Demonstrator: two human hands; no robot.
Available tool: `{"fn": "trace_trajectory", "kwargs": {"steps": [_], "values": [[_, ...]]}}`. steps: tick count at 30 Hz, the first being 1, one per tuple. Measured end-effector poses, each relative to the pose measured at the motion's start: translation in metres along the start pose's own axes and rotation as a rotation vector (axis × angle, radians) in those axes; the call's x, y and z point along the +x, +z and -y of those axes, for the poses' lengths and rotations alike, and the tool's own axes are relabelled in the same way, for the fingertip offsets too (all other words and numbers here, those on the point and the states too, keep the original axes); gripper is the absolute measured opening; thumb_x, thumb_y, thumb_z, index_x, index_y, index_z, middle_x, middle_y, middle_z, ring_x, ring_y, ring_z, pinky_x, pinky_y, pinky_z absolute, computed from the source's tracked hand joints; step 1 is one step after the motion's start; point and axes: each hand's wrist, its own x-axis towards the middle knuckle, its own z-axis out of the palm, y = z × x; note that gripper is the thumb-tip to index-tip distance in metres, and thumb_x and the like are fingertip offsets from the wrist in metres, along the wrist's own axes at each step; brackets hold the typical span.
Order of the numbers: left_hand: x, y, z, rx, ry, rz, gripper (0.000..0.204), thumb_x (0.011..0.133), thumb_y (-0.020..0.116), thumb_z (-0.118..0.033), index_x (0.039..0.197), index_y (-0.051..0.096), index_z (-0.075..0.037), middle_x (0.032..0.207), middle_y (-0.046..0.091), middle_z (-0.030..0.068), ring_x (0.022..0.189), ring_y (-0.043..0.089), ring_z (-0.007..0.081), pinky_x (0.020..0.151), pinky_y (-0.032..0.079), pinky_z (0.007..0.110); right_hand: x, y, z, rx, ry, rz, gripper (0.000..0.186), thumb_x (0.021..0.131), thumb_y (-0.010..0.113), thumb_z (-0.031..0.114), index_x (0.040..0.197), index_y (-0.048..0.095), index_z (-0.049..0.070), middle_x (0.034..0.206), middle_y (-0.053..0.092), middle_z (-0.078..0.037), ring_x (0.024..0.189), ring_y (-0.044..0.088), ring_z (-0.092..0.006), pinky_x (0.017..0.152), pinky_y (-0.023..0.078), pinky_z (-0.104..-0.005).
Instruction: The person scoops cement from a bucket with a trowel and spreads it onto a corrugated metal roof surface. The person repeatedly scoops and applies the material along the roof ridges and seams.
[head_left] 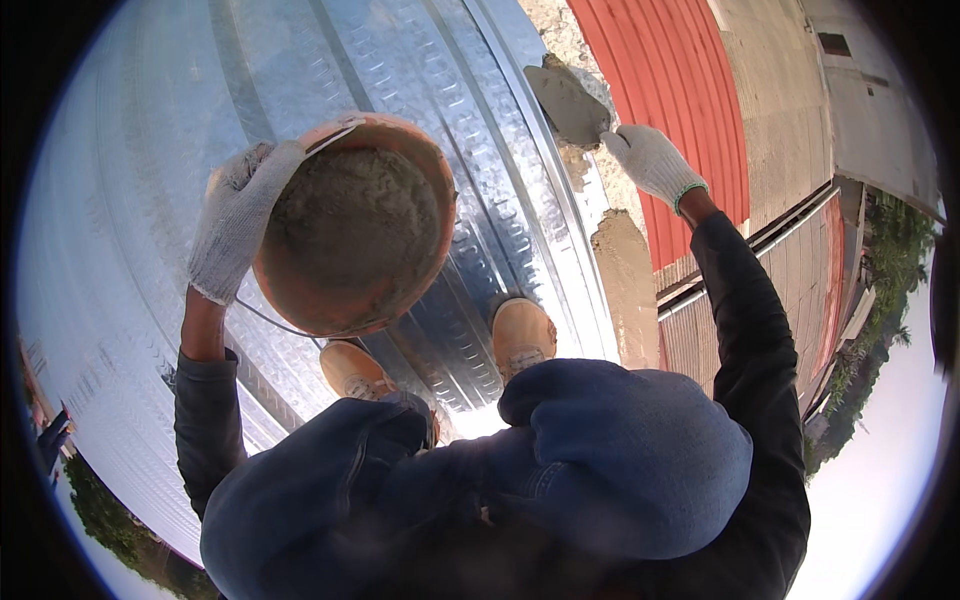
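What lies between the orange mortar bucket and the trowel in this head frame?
Only bare corrugated metal roofing lies between the bucket, gripped by the left hand, and the trowel in the right hand, per the head view.

Open air btwn bucket (355,225) and trowel (568,100), over bare corrugated metal roof (150,130); a hand could pass there. Below, shoes (522,335) and knees (620,450) block the way. Right side: mortar strip (627,285) along the roof edge, red roof (670,80) beyond.
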Motion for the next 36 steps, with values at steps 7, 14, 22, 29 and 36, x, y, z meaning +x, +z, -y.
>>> {"fn": "trace_trajectory", "kwargs": {"steps": [7, 14, 22, 29, 36], "values": [[0.020, -0.013, -0.007, -0.022, -0.054, 0.028, 0.033, 0.113, 0.071, -0.037, 0.111, 0.079, -0.005, 0.100, 0.070, -0.0034, 0.094, 0.063, 0.0072, 0.084, 0.054, 0.028, -0.050, 0.033, -0.003, 0.121, 0.138, 0.007, 0.054, 0.113, 0.052, 0.044, 0.100, 0.071, -0.005, 0.093, 0.071, -0.033, 0.095, 0.071, -0.0529, 0.087, 0.055, -0.0599], [0.025, -0.025, 0.019, -0.011, -0.027, 0.069, 0.028, 0.114, 0.069, -0.031, 0.122, 0.079, -0.006, 0.110, 0.074, -0.0026, 0.103, 0.067, 0.0088, 0.091, 0.058, 0.030, -0.096, 0.064, -0.016, 0.147, 0.171, -0.012, 0.049, 0.113, 0.054, 0.042, 0.103, 0.070, -0.003, 0.093, 0.072, -0.032, 0.093, 0.071, -0.0526, 0.085, 0.055, -0.0603], [-0.001, -0.010, 0.018, -0.011, 0.033, -0.038, 0.026, 0.115, 0.070, -0.031, 0.112, 0.079, -0.007, 0.103, 0.070, -0.0052, 0.097, 0.061, 0.0062, 0.086, 0.054, 0.027, -0.149, 0.112, -0.028, 0.180, 0.255, -0.006, 0.046, 0.112, 0.055, 0.041, 0.115, 0.067, -0.003, 0.095, 0.073, -0.032, 0.095, 0.072, -0.0525, 0.085, 0.055, -0.0603], [-0.019, -0.002, 0.024, -0.028, 0.052, -0.084, 0.030, 0.114, 0.071, -0.032, 0.109, 0.080, -0.004, 0.099, 0.069, -0.0063, 0.096, 0.060, 0.0059, 0.084, 0.053, 0.027, -0.198, 0.087, -0.002, 0.195, 0.348, 0.007, 0.045, 0.111, 0.057, 0.042, 0.113, 0.068, -0.001, 0.094, 0.074, -0.030, 0.092, 0.073, -0.0506, 0.082, 0.056, -0.0597], [-0.027, 0.007, 0.006, -0.020, 0.048, -0.086, 0.030, 0.115, 0.070, -0.030, 0.108, 0.079, -0.002, 0.100, 0.068, -0.0065, 0.096, 0.059, 0.0060, 0.086, 0.052, 0.027, -0.156, 0.052, -0.017, -0.043, 0.232, -0.128, 0.042, 0.112, 0.059, 0.044, 0.103, 0.070, 0.004, 0.089, 0.074, -0.023, 0.088, 0.074, -0.0447, 0.079, 0.057, -0.0555]]}}
